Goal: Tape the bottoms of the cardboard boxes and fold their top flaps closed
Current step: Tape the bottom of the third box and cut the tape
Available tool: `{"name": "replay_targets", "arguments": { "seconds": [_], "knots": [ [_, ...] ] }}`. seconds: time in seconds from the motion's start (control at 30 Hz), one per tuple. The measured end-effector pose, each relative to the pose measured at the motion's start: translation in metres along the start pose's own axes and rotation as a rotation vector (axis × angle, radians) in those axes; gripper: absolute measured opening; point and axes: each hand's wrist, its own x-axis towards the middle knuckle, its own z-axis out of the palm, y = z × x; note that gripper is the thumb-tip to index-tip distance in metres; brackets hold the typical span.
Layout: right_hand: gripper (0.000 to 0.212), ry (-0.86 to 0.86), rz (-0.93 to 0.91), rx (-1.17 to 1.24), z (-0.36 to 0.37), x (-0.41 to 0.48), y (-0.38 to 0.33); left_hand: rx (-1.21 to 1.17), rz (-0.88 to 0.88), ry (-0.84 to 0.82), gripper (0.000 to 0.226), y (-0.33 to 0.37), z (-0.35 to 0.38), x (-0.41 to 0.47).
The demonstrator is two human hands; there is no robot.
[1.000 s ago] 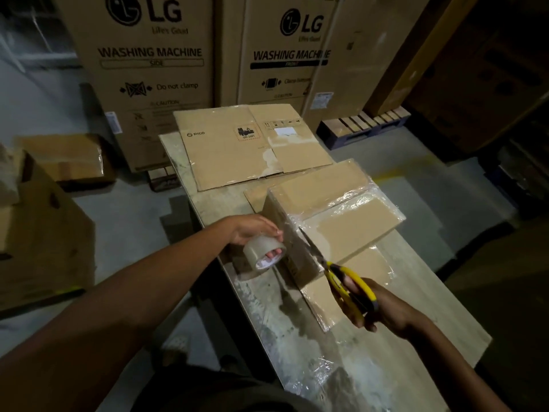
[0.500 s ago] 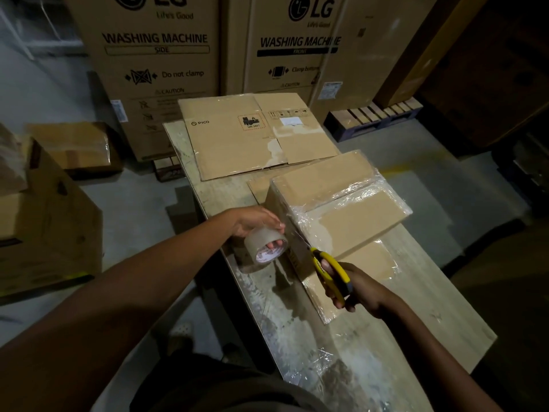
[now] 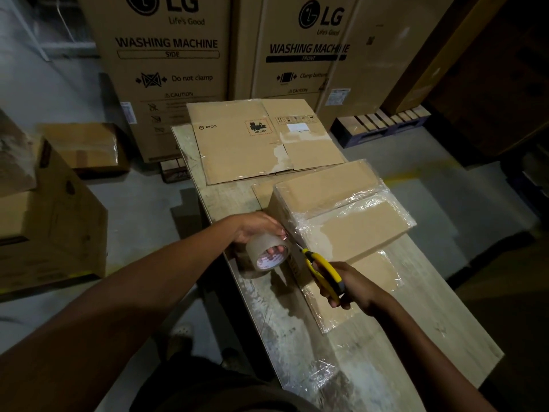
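A brown cardboard box (image 3: pixel 341 215) lies on the wooden table (image 3: pixel 427 331), its top seam covered with shiny clear tape. My left hand (image 3: pixel 258 227) grips a roll of clear tape (image 3: pixel 267 254) at the box's near left corner, fingers through the core. My right hand (image 3: pixel 353 285) holds yellow-handled scissors (image 3: pixel 323 270), their tip pointing at the tape strip between roll and box. A flat cardboard piece (image 3: pixel 377 278) wrapped in plastic lies under the box. A flattened PICO box (image 3: pixel 255 141) lies at the table's far end.
Tall LG washing machine cartons (image 3: pixel 166 55) stand behind the table. More cardboard boxes (image 3: pixel 53 221) sit on the floor to the left. A pallet (image 3: pixel 383 123) is at the back right. Crumpled plastic film (image 3: pixel 320 379) covers the table's near end.
My right hand has carried the scissors up and left toward the tape strip beside the roll. The left hand keeps the roll at the box corner.
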Motion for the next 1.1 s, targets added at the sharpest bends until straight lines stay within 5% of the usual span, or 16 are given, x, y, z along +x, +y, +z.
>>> {"name": "replay_targets", "arguments": {
  "seconds": [0.13,0.53,0.77,0.9,1.1],
  "knots": [
    [0.064,0.012,-0.012,0.008,0.004,0.001,0.003,-0.03,-0.006,-0.03,0.007,0.0,-0.003,-0.002],
    [0.033,-0.004,0.016,0.049,0.006,0.004,0.008,-0.041,0.0,-0.057,0.008,0.0,0.0,-0.007],
    [0.048,-0.003,-0.011,0.068,0.005,0.006,0.01,-0.043,-0.013,-0.064,0.008,0.003,0.0,-0.01],
    [0.015,-0.009,0.001,0.028,0.0,0.011,0.018,-0.034,-0.029,-0.074,0.01,0.004,-0.001,-0.009],
    [0.014,-0.055,-0.025,-0.048,-0.007,0.012,0.022,0.162,-0.149,-0.103,0.011,0.004,-0.021,-0.018]
  ]
}}
